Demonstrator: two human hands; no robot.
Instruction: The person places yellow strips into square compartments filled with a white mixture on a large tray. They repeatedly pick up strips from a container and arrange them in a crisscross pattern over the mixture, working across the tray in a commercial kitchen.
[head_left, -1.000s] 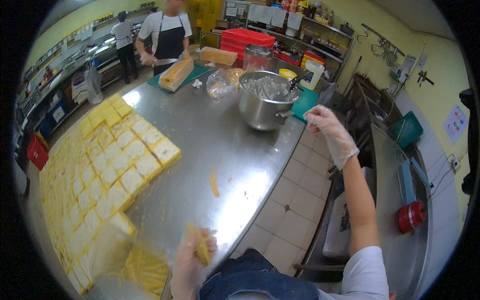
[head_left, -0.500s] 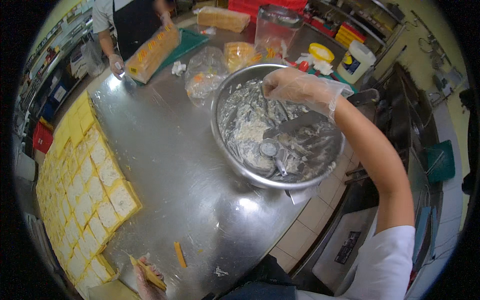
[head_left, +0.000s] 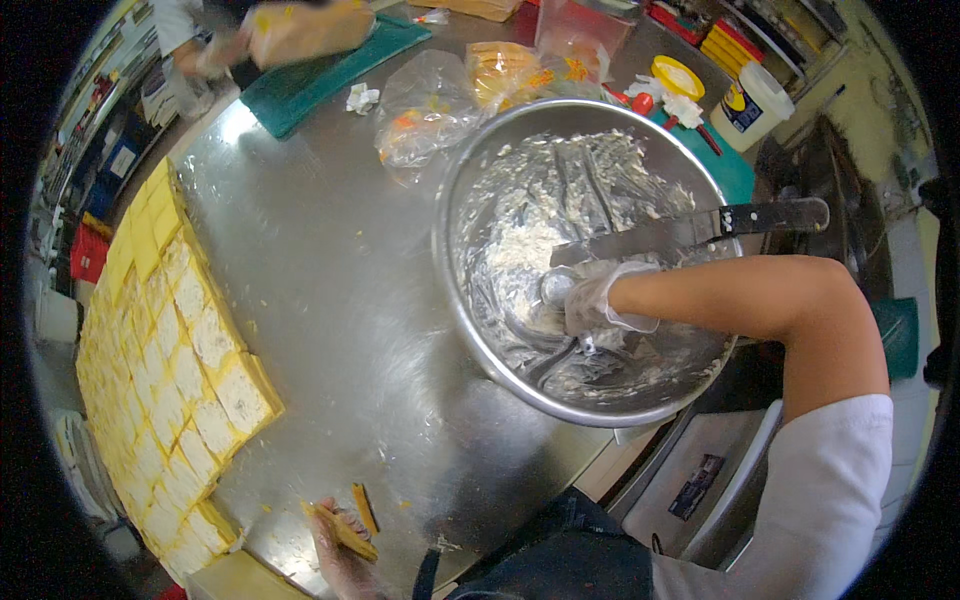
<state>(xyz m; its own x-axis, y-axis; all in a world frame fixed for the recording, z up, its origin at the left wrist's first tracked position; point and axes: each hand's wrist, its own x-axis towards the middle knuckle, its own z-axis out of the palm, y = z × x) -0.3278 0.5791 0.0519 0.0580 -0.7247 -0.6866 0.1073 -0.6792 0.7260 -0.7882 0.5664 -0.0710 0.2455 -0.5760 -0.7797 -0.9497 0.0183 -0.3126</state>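
Note:
A large steel mixing bowl [head_left: 470, 352], smeared with a white, creamy spread [head_left: 515, 240], stands at the table's right edge. My right hand [head_left: 597, 298], in a clear glove, reaches into it beside a metal scoop [head_left: 556, 288]; its fingers are hidden. Across the bowl lies a wide spatula [head_left: 690, 232], its black handle [head_left: 780, 214] jutting over the right rim. At the lower edge my gloved left hand [head_left: 335, 545] is closed on a piece of bread crust [head_left: 350, 535]. Another crust strip [head_left: 364, 508] lies just beyond it. Rows of yellow bread slices [head_left: 195, 380], many coated white, cover the left side.
A co-worker's blurred hand [head_left: 215, 55] holds a bagged loaf [head_left: 310, 32] over a green board [head_left: 290, 105]. Clear plastic bags [head_left: 425, 120], a bagged loaf [head_left: 500, 70], a white tub [head_left: 750, 105] and its yellow lid [head_left: 677, 76] sit behind the bowl on the steel table [head_left: 330, 300].
My right hand has moved down from the bowl's far side to beside the scoop. My left hand has shifted rightward with the crust. The co-worker's loaf has moved over the board.

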